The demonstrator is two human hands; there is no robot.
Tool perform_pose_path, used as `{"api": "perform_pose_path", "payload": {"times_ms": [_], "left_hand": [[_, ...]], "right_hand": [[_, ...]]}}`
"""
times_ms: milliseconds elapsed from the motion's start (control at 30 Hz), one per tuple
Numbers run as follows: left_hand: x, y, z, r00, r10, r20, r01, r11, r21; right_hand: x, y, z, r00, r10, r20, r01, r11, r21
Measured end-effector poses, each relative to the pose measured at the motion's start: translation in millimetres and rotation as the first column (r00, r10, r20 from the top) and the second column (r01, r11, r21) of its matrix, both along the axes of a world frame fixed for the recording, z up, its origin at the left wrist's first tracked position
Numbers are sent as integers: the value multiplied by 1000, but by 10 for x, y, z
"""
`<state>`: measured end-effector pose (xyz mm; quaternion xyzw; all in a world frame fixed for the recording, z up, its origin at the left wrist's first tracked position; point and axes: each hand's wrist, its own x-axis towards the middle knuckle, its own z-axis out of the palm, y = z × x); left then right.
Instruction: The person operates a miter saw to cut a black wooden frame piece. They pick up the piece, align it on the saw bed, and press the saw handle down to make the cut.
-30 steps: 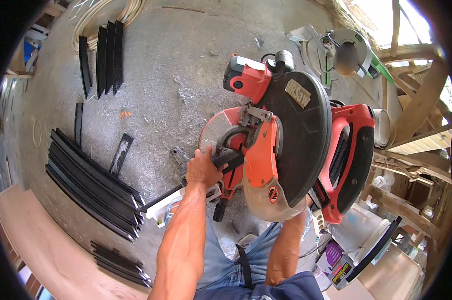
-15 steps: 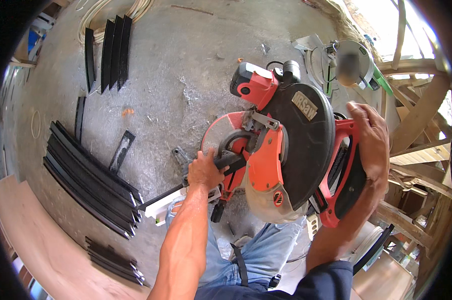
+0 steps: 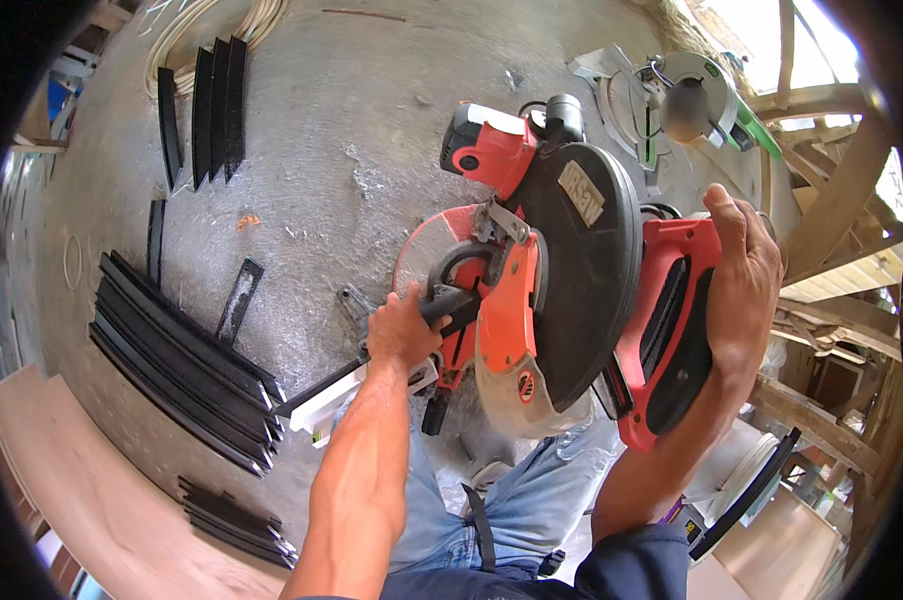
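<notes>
A pale rectangular label sits tilted on the round black blade guard of the red and black chop saw (image 3: 571,290), right of centre in the frame; a small round sticker shows on the translucent lower guard beneath it. The saw stands on a rough grey concrete floor (image 3: 351,130) dusted with pale grit. The right hand (image 3: 741,275), at the right of the frame, is closed around the saw's red handle, thumb up along its top. The left hand (image 3: 403,328), at centre, is curled shut on the black clamp lever (image 3: 449,305) beside the orange blade housing. A thin black metal strip (image 3: 316,388) runs from under that hand toward the lower left, over a white block. Long black flat bars (image 3: 181,365) lie stacked at the left of the frame, a shorter bundle (image 3: 233,520) at lower left, and several more strips (image 3: 203,110) at upper left. A green and grey power tool (image 3: 696,100) lies at upper right, near wooden beams.
</notes>
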<state>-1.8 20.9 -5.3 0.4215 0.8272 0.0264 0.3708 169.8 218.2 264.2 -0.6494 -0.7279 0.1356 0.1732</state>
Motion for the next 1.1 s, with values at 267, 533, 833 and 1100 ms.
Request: {"api": "perform_pose_path", "payload": {"times_ms": [267,533,833,1100], "left_hand": [[7,-3,-19,999,-30,-16,30,999,39],[8,-25,-33,999,-37,-36,40,997,60],[18,-54,-54,997,-63,-48,68,991,119],[14,-13,-10,996,-67,-65,74,991,112]], "right_hand": [[50,-13,-50,992,12,-123,-1,995,95],[31,-40,-11,990,-89,-109,95,994,49],[26,-112,-13,975,-197,-107,199,980,8],[13,-189,0,980,-199,24,197,978,68]]}}
